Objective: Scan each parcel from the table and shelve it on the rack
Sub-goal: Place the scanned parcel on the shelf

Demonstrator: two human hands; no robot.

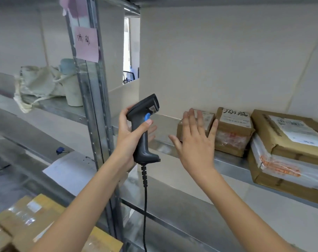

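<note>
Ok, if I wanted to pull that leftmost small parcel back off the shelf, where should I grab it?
Probably from the left and front. The leftmost small parcel lies flat on the metal shelf, its right side close against the neighbouring parcel, so only its left end, front and top are free. The open right hand could wrap thumb on the front, fingers over the top.

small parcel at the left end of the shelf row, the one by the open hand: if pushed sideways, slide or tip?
The small parcel looks squat and flat-bottomed, so it would likely slide rather than tip. The metal shelf looks smooth, so probably little drag. Pushed right, it would soon butt against the neighbouring parcel, which sits close beside it.
</note>
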